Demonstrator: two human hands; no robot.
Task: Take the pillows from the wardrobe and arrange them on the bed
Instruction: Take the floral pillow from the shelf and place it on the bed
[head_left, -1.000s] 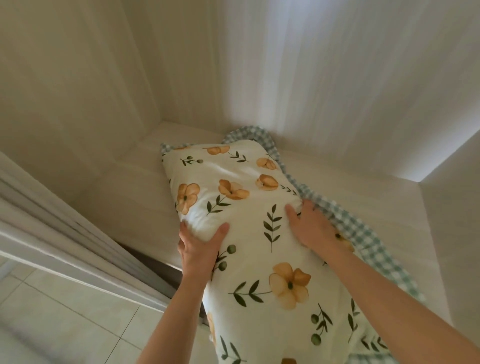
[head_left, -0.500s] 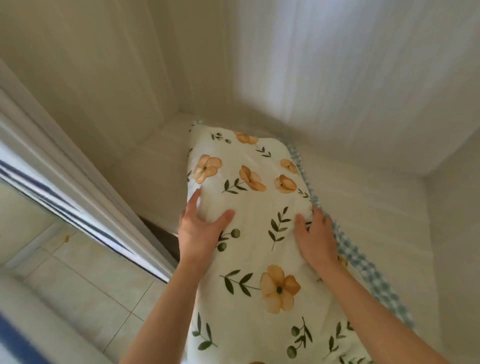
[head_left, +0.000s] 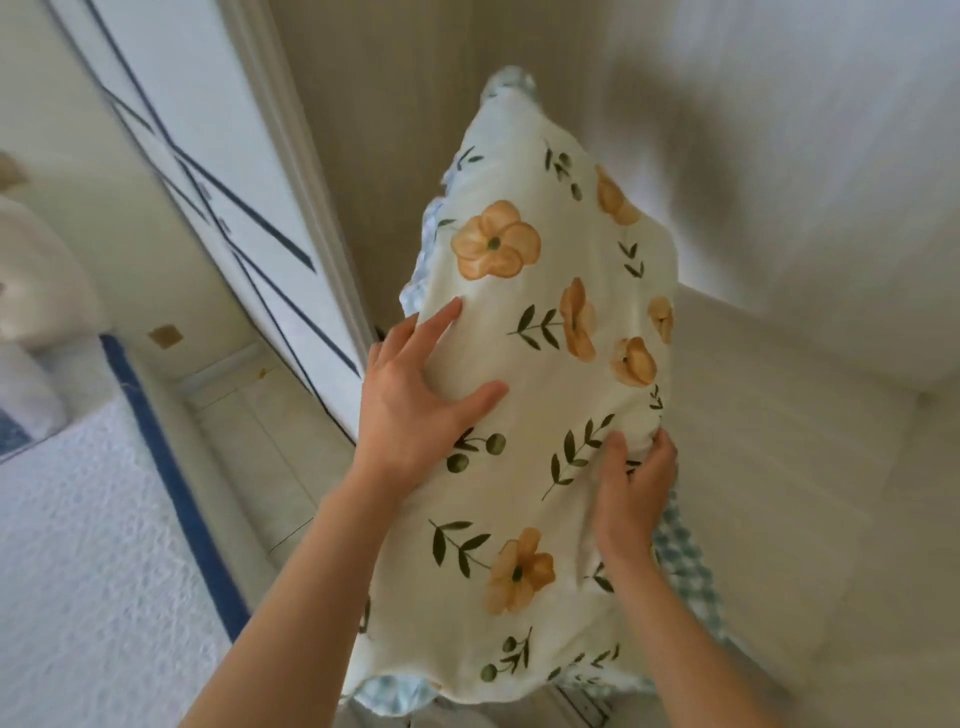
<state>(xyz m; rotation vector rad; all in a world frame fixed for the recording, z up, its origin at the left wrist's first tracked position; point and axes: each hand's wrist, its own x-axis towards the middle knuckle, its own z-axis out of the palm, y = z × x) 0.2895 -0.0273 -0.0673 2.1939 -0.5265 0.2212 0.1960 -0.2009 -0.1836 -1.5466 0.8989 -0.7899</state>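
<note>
A cream pillow (head_left: 524, 364) with orange flowers, green leaves and a blue-checked frill is lifted off the wardrobe shelf (head_left: 779, 467), its far end tilted up. My left hand (head_left: 415, 395) presses flat on its left side, fingers spread. My right hand (head_left: 634, 483) grips the cloth at its right edge, fingers curled into the fabric. The bed (head_left: 93, 545), under a white textured cover with a blue border, lies at the lower left. Whether a second pillow lies underneath is hidden.
The pale wooden wardrobe walls (head_left: 753, 130) close in behind and to the right. A white sliding door (head_left: 218, 171) with dark blue lines stands to the left. A strip of light tiled floor (head_left: 244, 431) runs between bed and wardrobe.
Both hands have raised the pillow off the shelf and swung it left, out of the wardrobe. My view has turned left, bringing the door, floor and bed into sight.
</note>
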